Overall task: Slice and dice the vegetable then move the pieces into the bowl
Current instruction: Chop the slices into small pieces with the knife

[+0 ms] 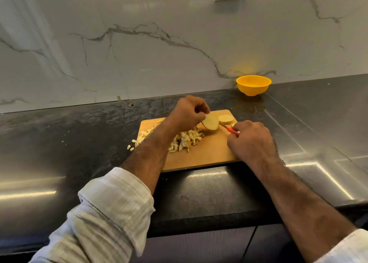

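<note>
Potato slice (pixel 210 122) was pinched above the wooden cutting board (pixel 209 153) by the left hand (pixel 187 111). A red-handled knife (pixel 231 130) was gripped by the right hand (pixel 251 141). Diced potato pieces (pixel 185 140) were piled on the board; the yellow bowl (pixel 253 85) stood well apart. No legible writing was seen.

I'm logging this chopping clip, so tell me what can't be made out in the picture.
Head view only:
- Knife: the right hand covers most of its red handle, and the blade is too thin to see clearly.
- Diced pieces: the left hand and forearm hide part of the pile.
- Bowl: its inside is hidden by the near wall.
- Cutting board: its near right corner sits under the right wrist.
</note>
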`<state>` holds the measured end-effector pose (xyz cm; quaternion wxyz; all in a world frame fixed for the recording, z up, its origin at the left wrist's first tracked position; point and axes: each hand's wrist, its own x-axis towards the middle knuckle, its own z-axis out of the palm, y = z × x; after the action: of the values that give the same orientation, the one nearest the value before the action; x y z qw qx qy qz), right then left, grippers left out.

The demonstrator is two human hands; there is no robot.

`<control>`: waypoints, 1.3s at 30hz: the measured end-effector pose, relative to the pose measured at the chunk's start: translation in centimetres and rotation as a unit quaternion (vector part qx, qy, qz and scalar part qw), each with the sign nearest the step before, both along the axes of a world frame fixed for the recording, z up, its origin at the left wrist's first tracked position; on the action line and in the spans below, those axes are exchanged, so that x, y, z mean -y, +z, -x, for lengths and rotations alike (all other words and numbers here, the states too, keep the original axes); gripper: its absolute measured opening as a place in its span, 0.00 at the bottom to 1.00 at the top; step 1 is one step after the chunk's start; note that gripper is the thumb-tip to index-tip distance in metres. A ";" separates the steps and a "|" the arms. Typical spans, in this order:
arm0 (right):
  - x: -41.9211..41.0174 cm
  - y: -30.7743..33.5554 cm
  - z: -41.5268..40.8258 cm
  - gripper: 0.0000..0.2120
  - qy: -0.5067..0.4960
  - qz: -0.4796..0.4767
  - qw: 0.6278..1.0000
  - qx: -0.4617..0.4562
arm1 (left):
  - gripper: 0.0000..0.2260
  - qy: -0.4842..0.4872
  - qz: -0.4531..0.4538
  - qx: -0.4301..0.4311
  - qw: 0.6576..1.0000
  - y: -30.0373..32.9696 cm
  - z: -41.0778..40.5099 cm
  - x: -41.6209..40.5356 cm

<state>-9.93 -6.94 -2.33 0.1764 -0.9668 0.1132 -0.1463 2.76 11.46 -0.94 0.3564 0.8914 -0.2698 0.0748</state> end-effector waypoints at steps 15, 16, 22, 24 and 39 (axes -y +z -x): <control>-0.8 0.6 0.1 0.19 0.018 0.031 0.996 -0.085 | 0.17 0.027 -0.185 -0.032 0.982 0.1 0.3 -1.0; -0.8 0.6 0.1 0.19 0.020 0.030 0.996 -0.084 | 0.18 0.026 -0.192 -0.034 0.980 0.2 0.4 -1.0; -0.9 0.9 0.6 0.22 0.062 0.027 0.995 -0.079 | 0.10 0.038 -0.211 -0.026 0.976 0.2 0.7 -0.6; -1.0 1.2 0.8 0.27 0.075 0.024 0.991 -0.111 | 0.08 0.039 -0.213 -0.024 0.976 0.3 0.8 -0.5; -1.7 1.5 2.7 0.24 0.081 -0.006 0.991 -0.102 | 0.15 0.021 -0.261 -0.024 0.965 0.5 1.6 0.7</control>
<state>-12.66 -5.21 -0.85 0.1808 -0.9816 0.0531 -0.0311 1.16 10.80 -0.40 0.1160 0.9605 -0.2525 -0.0120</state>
